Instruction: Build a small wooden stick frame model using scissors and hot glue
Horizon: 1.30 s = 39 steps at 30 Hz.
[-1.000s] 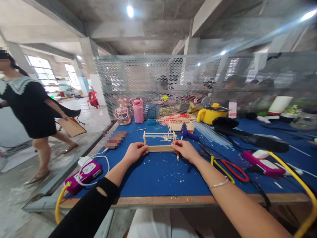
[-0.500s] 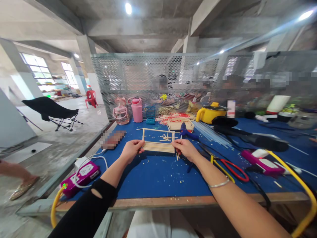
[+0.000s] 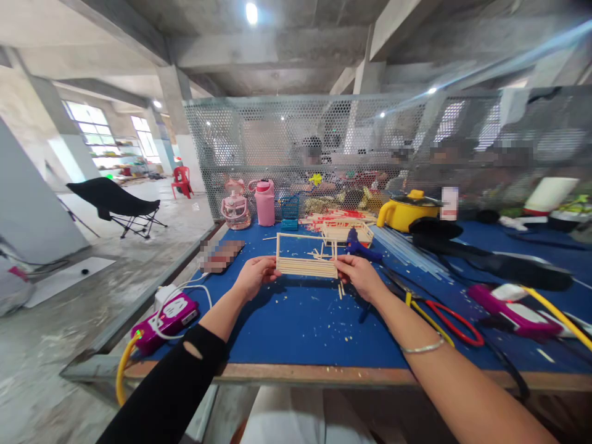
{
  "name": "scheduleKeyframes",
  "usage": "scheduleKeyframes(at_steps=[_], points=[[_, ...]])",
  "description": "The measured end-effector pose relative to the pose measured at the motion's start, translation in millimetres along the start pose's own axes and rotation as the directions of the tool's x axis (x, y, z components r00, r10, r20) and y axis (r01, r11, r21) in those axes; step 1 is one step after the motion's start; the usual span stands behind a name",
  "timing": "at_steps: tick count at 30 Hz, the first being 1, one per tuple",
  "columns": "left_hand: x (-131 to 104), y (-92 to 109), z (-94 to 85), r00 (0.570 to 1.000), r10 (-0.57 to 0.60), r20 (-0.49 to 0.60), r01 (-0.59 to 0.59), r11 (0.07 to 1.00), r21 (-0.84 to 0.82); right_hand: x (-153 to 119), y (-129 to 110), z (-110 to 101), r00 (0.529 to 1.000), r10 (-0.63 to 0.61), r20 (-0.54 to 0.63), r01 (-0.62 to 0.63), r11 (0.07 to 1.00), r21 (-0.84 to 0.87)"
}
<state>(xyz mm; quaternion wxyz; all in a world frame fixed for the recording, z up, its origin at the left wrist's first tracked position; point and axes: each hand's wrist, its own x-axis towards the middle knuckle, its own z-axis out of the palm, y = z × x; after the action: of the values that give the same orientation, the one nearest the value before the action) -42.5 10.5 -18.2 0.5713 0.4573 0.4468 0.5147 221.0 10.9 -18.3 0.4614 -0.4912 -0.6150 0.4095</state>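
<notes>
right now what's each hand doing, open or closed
Left hand: closed, fingers pinching the left end of the wooden stick frame.
Right hand: closed, fingers pinching the frame's right end.

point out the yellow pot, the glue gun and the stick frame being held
yellow pot [image 3: 401, 214], head view, side of its body
glue gun [image 3: 354, 240], head view, blue body
stick frame [image 3: 307, 267], head view, slatted lower panel
</notes>
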Motion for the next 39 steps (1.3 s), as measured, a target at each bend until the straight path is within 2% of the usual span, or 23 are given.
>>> scheduleKeyframes(at_steps=[8, 15, 31, 39], points=[[4, -10, 0.2, 0.999, 0.025, 0.022, -0.026, 0.996, 0.083, 0, 2, 1, 0.998, -0.064, -0.027, 0.059, 0.987, -0.151], [6, -15, -3.0, 0.999, 0.032, 0.01, -0.033, 0.991, 0.131, 0, 6, 4, 1.0, -0.021, 0.012, 0.024, 0.965, -0.262], [13, -23, -7.6, 1.0, -0.009, -0.008, 0.011, 0.98, 0.201, 4, 11, 6, 0.995, -0.09, 0.043, 0.1, 0.912, -0.398], [12, -23, -6.6, 1.0, 0.006, -0.011, -0.003, 0.972, 0.234, 3, 11, 5, 0.993, -0.111, 0.04, 0.118, 0.927, -0.355]])
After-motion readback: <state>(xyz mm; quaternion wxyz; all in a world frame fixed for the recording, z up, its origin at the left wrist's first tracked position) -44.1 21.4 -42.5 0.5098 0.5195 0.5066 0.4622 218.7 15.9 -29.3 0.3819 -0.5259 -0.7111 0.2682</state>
